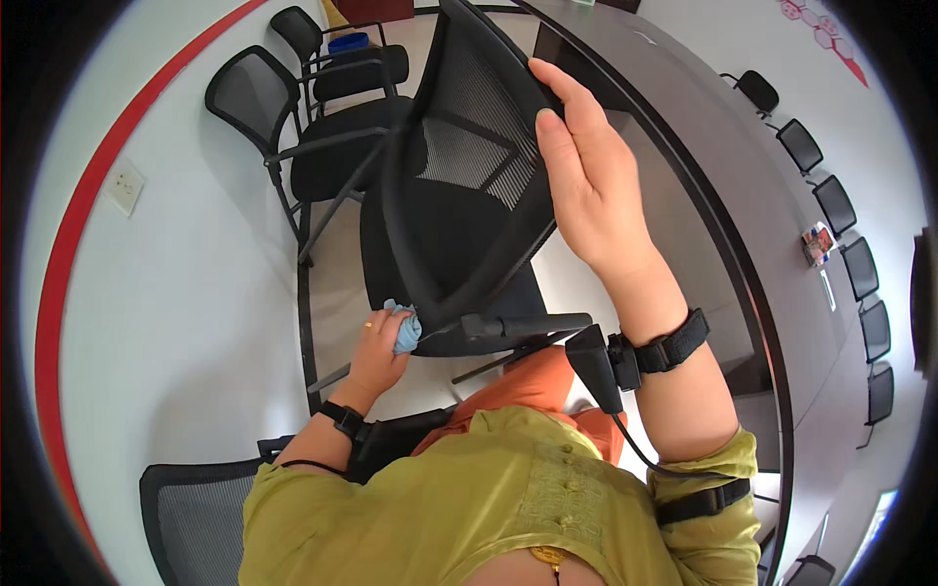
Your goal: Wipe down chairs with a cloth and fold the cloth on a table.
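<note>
A black mesh-back office chair (pixel 469 139) stands directly before me, its backrest towards me and tilted in view. My right hand (pixel 590 161) grips the right rim of the backrest, thumb on the near side and fingers around the edge. Lower down on the left, my left hand (pixel 381 348) is closed on a crumpled light blue cloth (pixel 407 333), beside the lower part of the chair's frame and the seat's edge. Black straps with small devices sit on both wrists.
Two more black chairs (pixel 253 95) stand along the white wall at upper left, near a blue bin (pixel 348 42). Another chair (pixel 201 513) is at lower left. A long dark-edged table (pixel 762 212) curves along the right, with several chairs beyond.
</note>
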`<state>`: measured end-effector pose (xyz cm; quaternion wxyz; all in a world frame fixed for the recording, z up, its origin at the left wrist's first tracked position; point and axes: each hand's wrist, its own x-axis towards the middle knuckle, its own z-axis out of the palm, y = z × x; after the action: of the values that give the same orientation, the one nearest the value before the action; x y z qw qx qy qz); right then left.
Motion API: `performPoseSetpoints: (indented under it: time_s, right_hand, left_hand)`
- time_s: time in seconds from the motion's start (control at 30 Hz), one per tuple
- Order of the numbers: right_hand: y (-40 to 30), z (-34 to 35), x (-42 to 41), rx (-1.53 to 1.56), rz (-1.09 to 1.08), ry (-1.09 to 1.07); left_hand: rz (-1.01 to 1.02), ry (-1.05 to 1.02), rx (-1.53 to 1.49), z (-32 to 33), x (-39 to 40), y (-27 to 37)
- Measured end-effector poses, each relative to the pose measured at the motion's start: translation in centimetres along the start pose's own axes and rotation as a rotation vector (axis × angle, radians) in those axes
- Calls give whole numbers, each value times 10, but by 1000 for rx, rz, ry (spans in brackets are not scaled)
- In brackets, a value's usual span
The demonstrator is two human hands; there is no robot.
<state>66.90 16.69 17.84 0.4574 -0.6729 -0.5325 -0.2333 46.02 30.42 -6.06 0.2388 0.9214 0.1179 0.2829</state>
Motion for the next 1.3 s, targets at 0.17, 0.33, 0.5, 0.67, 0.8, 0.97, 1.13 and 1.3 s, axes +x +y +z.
performPoseSetpoints:
  time_s: [0.17,0.33,0.5,0.67,0.8,0.97,1.13,1.3]
  right_hand:
    - [-13,1,-1,1136,627,-6]
    - [-8,-17,7,1477,1019,167]
    - [-9,-24,14,1600,956,173]
    - [-10,-20,17,1553,976,202]
    - [-7,-17,18,1414,964,143]
    - [-9,-10,18,1162,859,-74]
    - [-10,-5,18,1098,784,-93]
    - [-21,-9,16,1083,755,-99]
  left_hand:
    - [77,18,11,-8,8,15]
    - [142,55,72,-9,12,25]
    - [141,61,62,-12,17,31]
    - [228,-46,71,-21,33,46]
    - [272,-97,7,-26,51,56]
    - [387,-72,-193,-41,79,91]
    - [545,-179,-525,-35,110,140]
    - [433,-460,-902,-25,117,169]
